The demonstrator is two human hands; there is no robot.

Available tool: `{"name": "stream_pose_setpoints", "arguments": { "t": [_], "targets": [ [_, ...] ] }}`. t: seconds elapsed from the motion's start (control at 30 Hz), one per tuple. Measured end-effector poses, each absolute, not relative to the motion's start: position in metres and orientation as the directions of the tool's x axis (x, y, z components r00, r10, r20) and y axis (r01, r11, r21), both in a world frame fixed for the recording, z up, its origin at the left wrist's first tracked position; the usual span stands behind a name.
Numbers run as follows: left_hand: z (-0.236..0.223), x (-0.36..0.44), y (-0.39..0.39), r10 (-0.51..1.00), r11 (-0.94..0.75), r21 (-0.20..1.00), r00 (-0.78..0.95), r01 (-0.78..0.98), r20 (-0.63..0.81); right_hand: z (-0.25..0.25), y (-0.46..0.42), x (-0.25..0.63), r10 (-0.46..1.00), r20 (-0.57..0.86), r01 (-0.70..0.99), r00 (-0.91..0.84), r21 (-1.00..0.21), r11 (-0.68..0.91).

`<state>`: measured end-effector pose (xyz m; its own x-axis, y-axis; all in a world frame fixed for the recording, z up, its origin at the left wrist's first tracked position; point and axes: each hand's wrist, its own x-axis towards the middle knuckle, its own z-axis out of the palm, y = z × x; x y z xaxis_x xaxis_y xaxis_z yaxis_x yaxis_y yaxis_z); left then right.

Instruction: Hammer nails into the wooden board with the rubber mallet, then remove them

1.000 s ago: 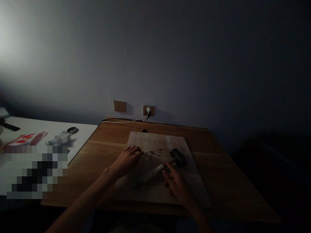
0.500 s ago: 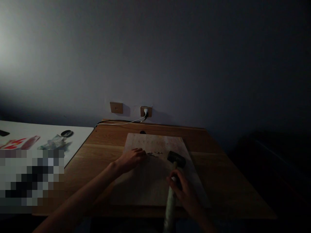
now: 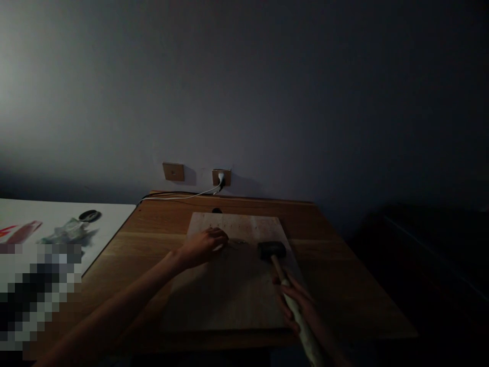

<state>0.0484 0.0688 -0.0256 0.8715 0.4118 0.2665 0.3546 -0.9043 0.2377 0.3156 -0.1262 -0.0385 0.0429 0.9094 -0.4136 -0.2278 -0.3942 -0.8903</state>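
Note:
My right hand (image 3: 296, 300) is closed round the pale handle of a mallet (image 3: 272, 250). Its dark head is over the right part of a light wooden board (image 3: 229, 300). My left hand (image 3: 206, 244) is over the board's left side, fingers curled together and pointing right; what they hold, if anything, is hidden or too small to make out. Right beside those fingertips lie a few thin shiny metal pieces (image 3: 240, 242), nail-like in shape. Along the board's far part runs a row of small upright specks (image 3: 231, 226), too dim to name.
The board rests on a brown wooden table (image 3: 336, 285). A white table (image 3: 114, 214) adjoins on the left, carrying a crumpled plastic bag (image 3: 71, 232) and a dark round object (image 3: 89, 215). Cables (image 3: 183, 195) run along the back edge to a wall socket (image 3: 221, 177).
The mallet's handle has swung so its lower end points further right, with my right hand turned along it. My left fingers have shifted slightly over the metal pieces. The view has turned a little rightward.

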Motion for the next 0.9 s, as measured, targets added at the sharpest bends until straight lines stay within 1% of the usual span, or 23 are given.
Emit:
{"name": "stream_pose_setpoints", "arguments": {
  "t": [0.07, 0.1, 0.13, 0.2, 0.27, 0.4, 0.5, 0.6, 0.7, 0.77, 0.83, 0.9],
  "targets": [
    [-0.034, 0.060, 0.065, 0.484, -0.843, 0.406, 0.826, 0.352, 0.290, -0.037, -0.124, 0.314, 0.912, -0.398, -0.203, 0.102, -0.906, -0.372],
    [-0.040, 0.067, 0.064, 0.498, -0.823, 0.450, 0.822, 0.347, 0.277, -0.036, -0.122, 0.315, 0.912, -0.394, -0.194, 0.116, -0.909, -0.368],
    [-0.046, 0.073, 0.062, 0.494, -0.815, 0.470, 0.831, 0.340, 0.257, -0.036, -0.120, 0.315, 0.913, -0.390, -0.189, 0.123, -0.912, -0.364],
    [-0.056, 0.085, 0.060, 0.455, -0.820, 0.481, 0.864, 0.310, 0.218, -0.035, -0.116, 0.318, 0.912, -0.387, -0.186, 0.133, -0.914, -0.361],
    [-0.063, 0.093, 0.058, 0.420, -0.820, 0.503, 0.883, 0.271, 0.209, -0.035, -0.114, 0.321, 0.908, -0.393, -0.185, 0.148, -0.913, -0.365],
    [-0.066, 0.108, 0.052, 0.379, -0.817, 0.534, 0.901, 0.218, 0.212, -0.040, -0.113, 0.328, 0.891, -0.379, -0.138, 0.250, -0.925, -0.355],
    [-0.063, 0.121, 0.046, 0.356, -0.819, 0.538, 0.911, 0.199, 0.206, -0.044, -0.112, 0.336, 0.875, -0.308, -0.013, 0.375, -0.945, -0.327],
    [-0.059, 0.134, 0.039, 0.340, -0.808, 0.566, 0.914, 0.163, 0.223, -0.048, -0.109, 0.347, 0.873, -0.220, 0.158, 0.436, -0.936, -0.315],
    [-0.058, 0.142, 0.034, 0.360, -0.779, 0.610, 0.901, 0.147, 0.244, -0.056, -0.104, 0.356, 0.895, -0.123, 0.307, 0.429, -0.911, -0.273],
    [-0.057, 0.144, 0.035, 0.394, -0.759, 0.635, 0.878, 0.143, 0.272, -0.064, -0.101, 0.358, 0.909, -0.043, 0.379, 0.415, -0.900, -0.216],
    [-0.057, 0.148, 0.040, 0.447, -0.744, 0.652, 0.834, 0.147, 0.322, -0.072, -0.099, 0.358, 0.911, 0.024, 0.417, 0.411, -0.894, -0.165],
    [-0.057, 0.156, 0.052, 0.537, -0.707, 0.686, 0.762, 0.173, 0.361, -0.079, -0.098, 0.356, 0.905, 0.053, 0.418, 0.423, -0.897, -0.143]
  ]
}}
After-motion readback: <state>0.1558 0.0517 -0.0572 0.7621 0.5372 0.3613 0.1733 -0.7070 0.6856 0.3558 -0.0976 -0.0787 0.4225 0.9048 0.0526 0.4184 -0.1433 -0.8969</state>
